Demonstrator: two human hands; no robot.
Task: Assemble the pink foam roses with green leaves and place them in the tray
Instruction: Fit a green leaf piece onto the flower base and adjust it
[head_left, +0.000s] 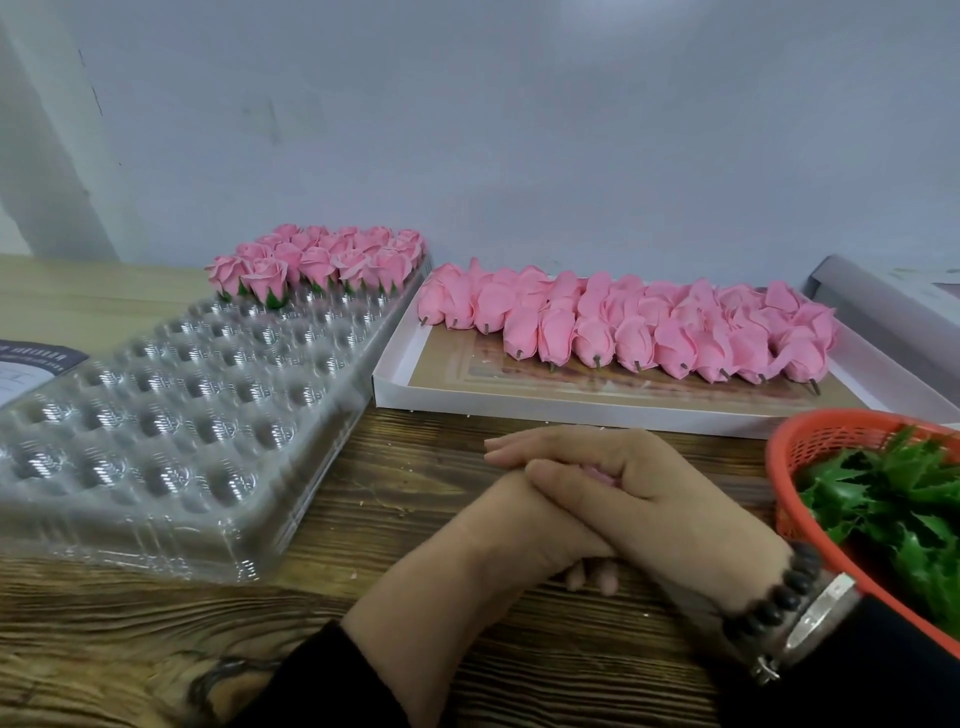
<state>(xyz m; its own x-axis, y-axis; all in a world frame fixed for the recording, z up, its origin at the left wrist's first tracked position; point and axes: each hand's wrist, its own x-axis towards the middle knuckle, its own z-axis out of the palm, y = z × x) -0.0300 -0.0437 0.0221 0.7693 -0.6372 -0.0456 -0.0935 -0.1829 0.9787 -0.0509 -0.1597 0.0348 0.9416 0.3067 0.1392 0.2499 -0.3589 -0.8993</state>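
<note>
My two hands meet at the middle of the wooden table. My right hand (649, 499) lies over my left hand (483, 540) with its fingers curled round a pink rose (598, 474), of which only a sliver shows. Two left fingertips peek out below the right palm; what they hold is hidden. The clear plastic tray (171, 415) on the left has finished roses with green leaves (322, 262) in its far rows. A white box (597, 402) behind my hands holds several bare pink roses (623, 327). Green leaves (893, 499) fill a red basket (800, 441) at the right.
A grey wall stands right behind the table. A dark printed card (36, 358) lies left of the tray, and a grey-white box (883, 317) sits at the far right. Bare wood shows in front of my hands.
</note>
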